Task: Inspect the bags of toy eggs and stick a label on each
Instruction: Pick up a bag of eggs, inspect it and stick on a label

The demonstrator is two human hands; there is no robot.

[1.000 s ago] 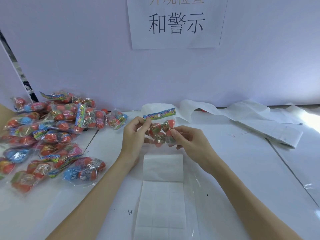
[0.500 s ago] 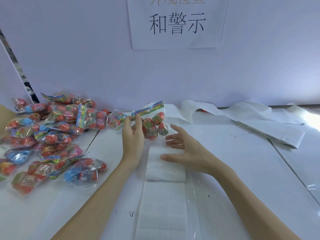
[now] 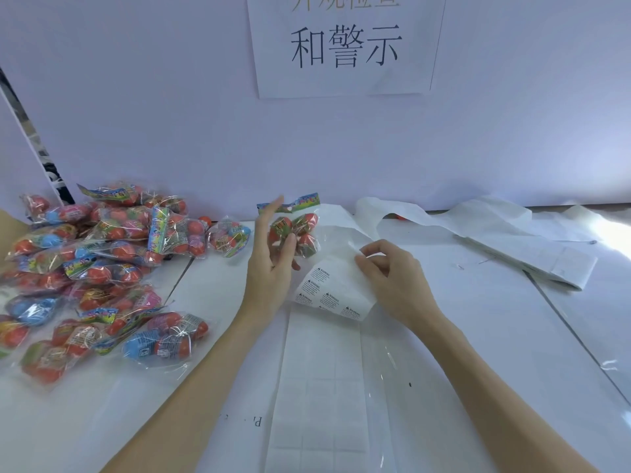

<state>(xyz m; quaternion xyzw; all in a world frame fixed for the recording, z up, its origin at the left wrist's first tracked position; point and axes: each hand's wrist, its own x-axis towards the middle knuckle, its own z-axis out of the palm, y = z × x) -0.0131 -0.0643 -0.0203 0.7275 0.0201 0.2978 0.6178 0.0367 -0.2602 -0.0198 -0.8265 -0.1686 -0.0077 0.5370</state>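
Note:
My left hand (image 3: 271,264) holds a clear bag of toy eggs (image 3: 300,230) above the table's middle, its colourful header card at the top. The bag's red and green eggs show past my fingers. To its right, my right hand (image 3: 389,271) pinches the edge of a white label sheet (image 3: 333,285) and lifts it, so printed warning labels show on its turned-up face. The sheet's long white strip (image 3: 321,387) runs down toward me on the table.
A pile of several bagged toy eggs (image 3: 102,268) covers the table's left side. Used white backing strips (image 3: 495,233) lie crumpled at the back right. A paper sign (image 3: 345,46) hangs on the wall behind. A seam (image 3: 573,332) crosses the white table at the right.
My right hand let go of the bag, dropped to the sheet and now pinches and lifts its edge. My left hand kept the bag and shifted it slightly left and up.

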